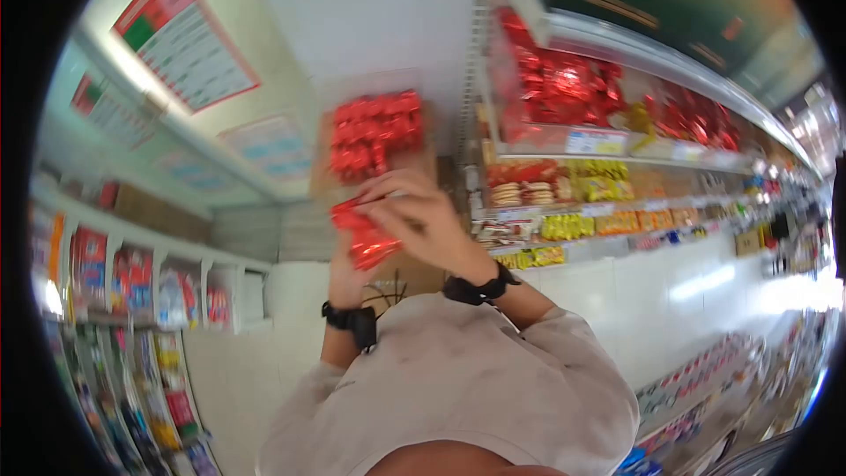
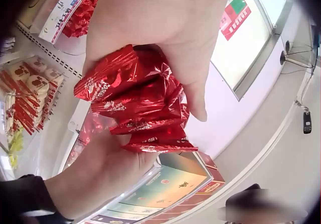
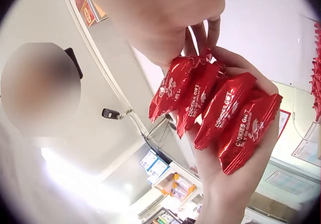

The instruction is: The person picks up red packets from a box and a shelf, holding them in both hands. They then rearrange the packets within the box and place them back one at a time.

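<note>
Far left in the head view: racks of coloured packs [image 1: 132,286] along the wall, with posters [image 1: 185,35] above. Next along, the left hand [image 1: 346,273], up in front of the shelving on an upright forearm, black band [image 1: 351,317] round the wrist. Cups a bundle of red packets [image 1: 366,236] from below, fingers curled up behind, thumb clamped across the front. Dead centre now: that bundle, held in the air between both hands, just below a cardboard box [image 1: 374,137] heaped with more red wrappers. About four packets by the right wrist view, fanned side by side and overlapping. Long axes parallel there, slanting from lower left up to upper right, "COOKIES GIFT" printed along the length, free ends sticking out down-left past the palm. In the head view, tilted instead from upper left down to lower right. Then the right hand [image 1: 432,222], arched over the top of the bundle, wrist bent, forearm dropping away to the lower right. Fingers curled onto the upper edge of the packets, holding them firmly. Both hands closed on the same bundle, no gap to see. Further right, store shelves [image 1: 617,154] packed with red, yellow and orange goods, price tags along the edges, running off toward a bright aisle.
</note>
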A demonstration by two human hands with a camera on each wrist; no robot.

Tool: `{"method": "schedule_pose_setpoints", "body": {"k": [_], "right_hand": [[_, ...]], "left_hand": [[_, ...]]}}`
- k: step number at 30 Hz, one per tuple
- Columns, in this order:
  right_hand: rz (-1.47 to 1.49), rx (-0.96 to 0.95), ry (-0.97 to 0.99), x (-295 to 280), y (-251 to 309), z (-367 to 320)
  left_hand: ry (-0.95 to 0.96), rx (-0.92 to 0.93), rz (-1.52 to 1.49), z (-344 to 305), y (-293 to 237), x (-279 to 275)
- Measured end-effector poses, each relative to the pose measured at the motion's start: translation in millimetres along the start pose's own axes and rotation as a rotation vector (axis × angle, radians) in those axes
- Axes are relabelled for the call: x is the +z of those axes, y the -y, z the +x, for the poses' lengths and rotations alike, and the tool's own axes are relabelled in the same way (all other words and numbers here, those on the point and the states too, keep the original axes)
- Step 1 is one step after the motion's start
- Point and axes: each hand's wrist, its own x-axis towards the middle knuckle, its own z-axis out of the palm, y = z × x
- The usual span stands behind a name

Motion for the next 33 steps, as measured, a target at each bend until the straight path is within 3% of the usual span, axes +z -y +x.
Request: {"method": "schedule_pose_setpoints", "body": {"k": [2, 5, 8, 9, 10, 13, 14, 16, 18, 20, 22, 25, 28, 32, 33], "right_hand": [[-0.003, -0.049, -0.005, 7, 9, 2], [0.024, -0.064, 0.019, -8, 20, 1], [0.008, -0.049, -0.027, -35, 30, 6], [-0.006, -0.046, -0.057, -50, 34, 10], [-0.123, -0.035, -0.126, -71, 39, 15], [-0.417, 0.081, -0.471, -134, 26, 21], [-0.486, 0.171, -0.547, -153, 21, 29], [-1.069, 0.097, -0.502, -201, -13, 33], [-1.143, 0.345, -0.406, -230, -44, 27], [-1.164, 0.484, -0.317, -247, -53, 36], [-1.136, 0.548, -0.215, -249, -56, 45], [-1.141, 0.366, -0.139, -258, -78, 37], [-1.090, 0.461, -0.137, -262, -87, 36], [-1.171, 0.399, -0.067, -273, -100, 33], [-1.135, 0.530, 0.004, -272, -94, 38]], "left_hand": [[-0.155, 0.009, -0.159, 5, 3, -27], [-0.082, 0.095, -0.099, 4, 1, -20], [-0.066, 0.187, 0.019, 4, -10, 20], [0.081, 0.155, -0.033, 8, -14, 14], [0.229, 0.125, -0.083, 14, -19, 1], [0.199, 0.132, -0.068, 10, -25, 3], [0.090, 0.155, -0.032, 3, -25, 23], [-0.078, 0.190, 0.092, -5, -25, 34], [-0.133, 0.201, 0.199, -11, -23, 28], [-0.062, 0.182, 0.170, -9, -21, 6], [0.059, 0.155, 0.138, -10, -25, 24], [0.002, 0.209, 0.425, -16, -26, 30], [0.131, 0.221, 0.420, -9, -27, 35], [0.096, 0.156, 0.326, -3, -27, 47], [0.080, 0.132, 0.326, -4, -27, 50]]}}
